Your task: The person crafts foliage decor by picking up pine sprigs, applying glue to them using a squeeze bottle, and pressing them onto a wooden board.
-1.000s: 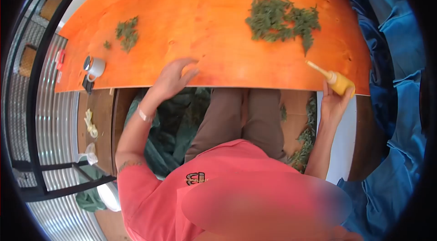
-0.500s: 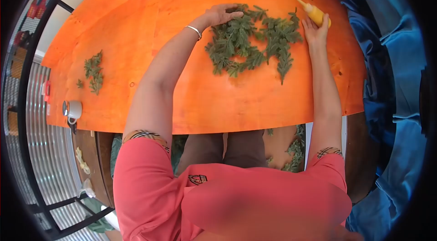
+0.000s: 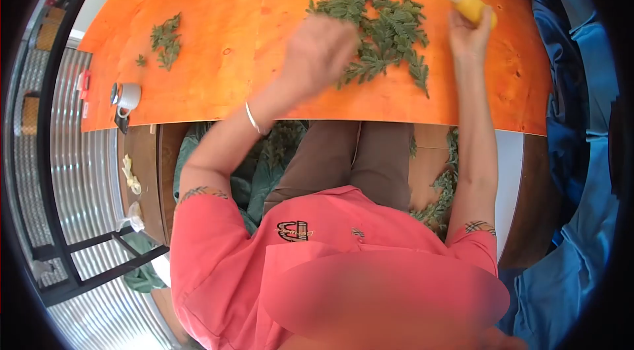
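My right hand (image 3: 469, 36) grips a yellow squeeze bottle (image 3: 472, 8) with a long, thin nozzle pointing up and to the left. Green needle-leaved sprigs (image 3: 393, 26) lie in a rough heap on the orange tabletop (image 3: 244, 86), left of that hand. My left hand (image 3: 320, 49) is at the heap's left edge, in front of some of the foliage. Motion blurs its fingers, so their shape is unclear and I cannot see whether they hold anything. A silver bangle (image 3: 253, 119) circles the left wrist.
Smaller sprigs (image 3: 166, 41) lie on the left of the table. A white mug (image 3: 127, 96) stands near the left front corner. Blue cloth (image 3: 594, 86) hangs along the right side. More greenery (image 3: 439, 198) is below the table edge, beside my legs.
My left hand has come off the top of the sprigs and drawn back toward me. The whole view has shifted, with the table higher in it. The right hand still holds the bottle.
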`<action>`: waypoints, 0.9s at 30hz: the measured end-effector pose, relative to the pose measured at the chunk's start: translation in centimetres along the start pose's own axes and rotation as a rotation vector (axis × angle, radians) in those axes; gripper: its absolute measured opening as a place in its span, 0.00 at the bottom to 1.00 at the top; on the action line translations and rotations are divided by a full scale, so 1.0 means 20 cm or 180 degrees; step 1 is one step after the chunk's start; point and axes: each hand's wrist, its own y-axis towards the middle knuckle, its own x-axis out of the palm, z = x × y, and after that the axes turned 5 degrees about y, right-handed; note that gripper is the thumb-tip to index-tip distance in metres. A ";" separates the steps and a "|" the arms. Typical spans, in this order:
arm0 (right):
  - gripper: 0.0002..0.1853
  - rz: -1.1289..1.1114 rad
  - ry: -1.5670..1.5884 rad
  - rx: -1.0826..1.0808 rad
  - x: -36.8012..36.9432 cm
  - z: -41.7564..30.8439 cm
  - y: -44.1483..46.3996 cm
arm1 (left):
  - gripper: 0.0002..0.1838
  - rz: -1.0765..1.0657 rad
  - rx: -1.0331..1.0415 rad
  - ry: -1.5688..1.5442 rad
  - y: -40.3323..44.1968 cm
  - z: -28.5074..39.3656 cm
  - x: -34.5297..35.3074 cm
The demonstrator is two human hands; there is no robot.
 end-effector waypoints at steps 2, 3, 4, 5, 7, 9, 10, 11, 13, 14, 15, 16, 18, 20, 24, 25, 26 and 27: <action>0.28 0.0014 -0.0117 -0.0071 0.05 -0.17 -0.12 | 0.15 -0.0225 0.0019 0.0110 -0.10 0.13 0.02; 0.29 0.0025 -0.0188 -0.0098 0.07 -0.24 -0.20 | 0.14 -0.0267 -0.0009 0.0188 -0.11 0.18 0.06; 0.29 0.0000 -0.0205 -0.0109 0.09 -0.29 -0.28 | 0.13 -0.0317 -0.0048 0.0264 -0.15 0.21 0.09; 0.30 -0.0018 -0.0216 -0.0122 0.10 -0.33 -0.36 | 0.14 -0.0438 0.0128 0.0332 -0.18 0.20 0.14; 0.32 -0.0067 -0.0238 -0.0221 0.10 -0.38 -0.54 | 0.15 -0.0673 0.0499 0.0471 -0.22 0.14 0.18; 0.32 -0.0245 -0.0310 -0.0293 0.05 -0.44 -0.68 | 0.16 -0.0443 0.0657 0.0370 -0.28 0.18 0.00; 0.32 -0.0326 -0.0350 -0.0295 0.02 -0.46 -0.75 | 0.16 -0.0348 0.0709 0.0328 -0.33 0.19 -0.12; 0.32 -0.0394 -0.0369 -0.0262 0.00 -0.48 -0.80 | 0.14 -0.0223 0.0793 0.0500 -0.39 0.17 -0.19; 0.31 -0.0524 -0.0361 -0.0166 -0.05 -0.46 -0.90 | 0.11 -0.0016 0.0970 0.0888 -0.49 0.11 -0.30; 0.31 -0.0561 -0.0374 -0.0127 -0.06 -0.42 -0.95 | 0.13 -0.0276 0.0766 0.0860 -0.56 0.07 -0.30; 0.30 -0.0593 -0.0391 -0.0097 -0.06 -0.39 -0.99 | 0.15 -0.0531 0.0561 0.0818 -0.65 0.01 -0.27; 0.30 -0.0628 -0.0405 -0.0085 -0.07 -0.35 -1.03 | 0.18 -0.0771 0.0368 0.0769 -0.71 -0.02 -0.25; 0.28 -0.0700 -0.0551 -0.0084 -0.07 -0.28 -1.09 | 0.19 -0.0454 0.0086 0.0620 -0.78 -0.02 -0.21; 0.28 -0.0776 -0.0796 -0.0074 -0.09 -0.24 -1.15 | 0.21 -0.0159 -0.0096 0.0517 -0.84 0.01 -0.22; 0.27 -0.0946 -0.1213 0.0003 -0.06 -0.20 -1.23 | 0.23 0.0162 -0.0279 0.0404 -0.89 0.04 -0.30; 0.27 -0.0985 -0.1307 -0.0033 -0.06 -0.19 -1.23 | 0.24 0.0106 -0.0331 0.0343 -0.89 0.03 -0.29; 0.27 -0.1023 -0.1408 -0.0065 -0.07 -0.18 -1.23 | 0.24 0.0051 -0.0389 0.0277 -0.89 0.02 -0.29; 0.27 -0.1062 -0.1511 -0.0098 -0.07 -0.16 -1.23 | 0.24 -0.0183 -0.0415 0.0270 -0.87 0.01 -0.29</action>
